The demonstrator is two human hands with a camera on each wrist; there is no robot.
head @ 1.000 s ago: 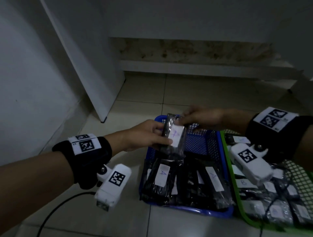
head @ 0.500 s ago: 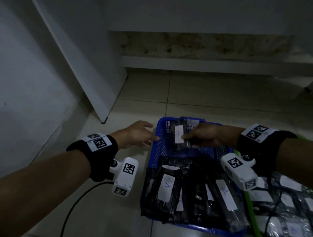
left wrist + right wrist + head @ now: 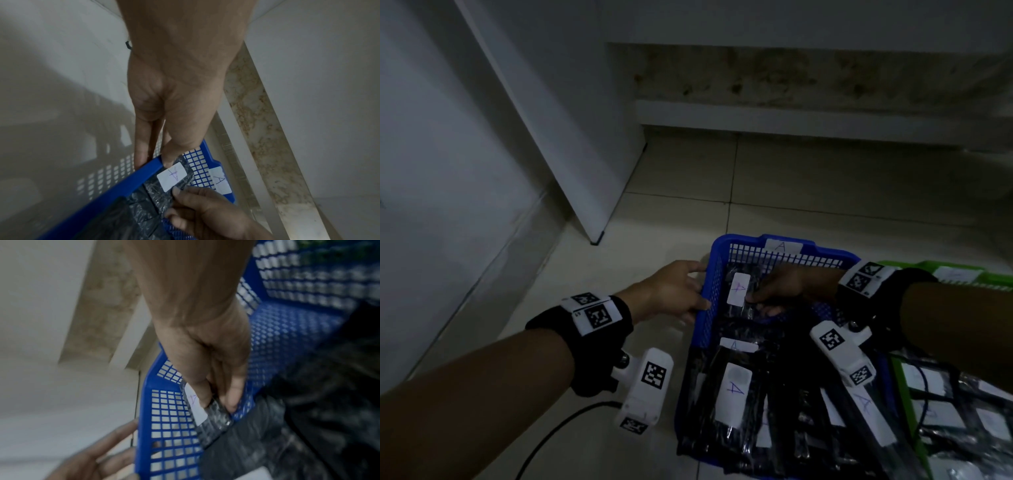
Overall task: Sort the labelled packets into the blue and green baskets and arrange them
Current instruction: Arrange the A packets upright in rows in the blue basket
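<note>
Along the left wall of the blue basket, which sits on the tiled floor, the left hand rests with straight fingers — its grip is released, fingertips touching the basket's rim, the thumb tip just inside it beside a packet. Inside the basket's far end the right hand pinches that dark packet between thumb and fingers, its grip grasping the packet's right edge; the packet lies close to the left wall and carries a white label marked A. On the basket's far wall sits another white tag marked A. Nearer the person, the basket's floor is crowded with more dark packets, several showing white A labels and overlapping one another. To the right of the blue basket, touching or just beside it, stands the green basket, holding clear-wrapped packets with white labels whose letters are too dim to read. White marker-tagged camera units hang under both wrists, and a black cable trails across the floor left of the blue basket.
</note>
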